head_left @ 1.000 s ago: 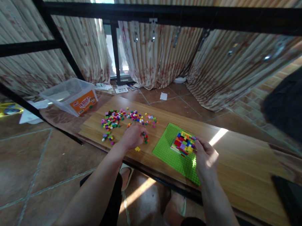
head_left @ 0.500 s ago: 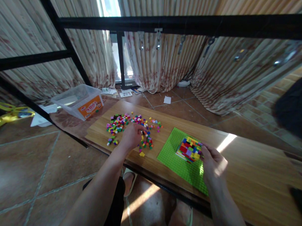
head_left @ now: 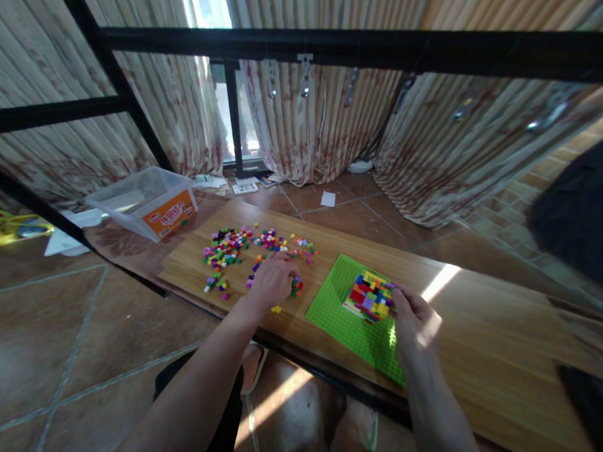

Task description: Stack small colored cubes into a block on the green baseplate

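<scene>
My left hand point(head_left: 273, 279) is low over the loose toy bricks point(head_left: 228, 246) on the left of the wooden table. Its bent fingers are slightly apart and touch or nearly touch the bricks, some of which it covers; no brick shows in it. A block built of many-coloured bricks point(head_left: 369, 297) stands on a green baseplate point(head_left: 328, 304), with yellow, red, blue and purple pieces on top. My right hand point(head_left: 417, 324) grips the block's right side, thumb and fingers close together at its edge. Whether those fingertips also pinch a small brick is hidden.
The long wooden table point(head_left: 486, 341) runs across the view. At its left end is a clear plastic box point(head_left: 127, 205) with an orange label. A black metal frame point(head_left: 339, 48) crosses in front of curtains point(head_left: 305, 133). A dark object point(head_left: 586, 405) lies at the right edge.
My left hand has shifted right and a little towards me across the bricks, uncovering some and covering others. My right hand remains at the block. The whole view has shifted slightly.
</scene>
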The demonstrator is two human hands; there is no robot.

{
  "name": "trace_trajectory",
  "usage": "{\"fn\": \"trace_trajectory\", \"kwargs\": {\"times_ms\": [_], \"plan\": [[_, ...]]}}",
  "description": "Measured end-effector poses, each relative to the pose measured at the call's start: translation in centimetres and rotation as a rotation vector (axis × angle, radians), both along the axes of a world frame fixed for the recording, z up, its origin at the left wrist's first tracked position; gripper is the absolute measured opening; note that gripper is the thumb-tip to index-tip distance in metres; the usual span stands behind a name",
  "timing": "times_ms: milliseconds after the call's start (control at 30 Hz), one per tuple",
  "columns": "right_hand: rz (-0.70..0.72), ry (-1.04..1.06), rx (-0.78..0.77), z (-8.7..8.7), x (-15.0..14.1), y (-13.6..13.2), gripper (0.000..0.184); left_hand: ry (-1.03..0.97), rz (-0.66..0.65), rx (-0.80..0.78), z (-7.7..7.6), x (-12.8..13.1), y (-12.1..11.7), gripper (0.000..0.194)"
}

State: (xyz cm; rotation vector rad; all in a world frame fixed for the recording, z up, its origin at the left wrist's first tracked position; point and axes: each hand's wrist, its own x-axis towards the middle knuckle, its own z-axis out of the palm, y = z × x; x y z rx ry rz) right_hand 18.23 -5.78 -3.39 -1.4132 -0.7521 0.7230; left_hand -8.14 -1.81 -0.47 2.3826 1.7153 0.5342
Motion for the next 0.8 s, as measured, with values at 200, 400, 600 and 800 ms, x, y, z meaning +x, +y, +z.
{"fn": "trace_trajectory", "kwargs": {"times_ms": [200, 400, 600, 800], "plan": [[0.004, 0.007, 0.006, 0.0, 0.0, 0.0, 0.036, 0.009, -0.017, 0.017, -0.2, 0.2, 0.0, 0.026], [0.009, 0.001, 0.018, 0.2, -0.2, -0.1, 0.034, -0.01, -0.081, 0.02, 0.2, 0.6, -0.3, 0.023], [0.008, 0.008, 0.008, 0.2, -0.2, 0.0, 0.035, -0.011, -0.099, -0.008, 0.4, 1.2, -0.4, 0.015], [0.0, 0.027, -0.013, 0.9, -0.4, -0.1, 0.034, -0.008, -0.139, 0.028, 0.2, 1.4, -0.4, 0.024]]}}
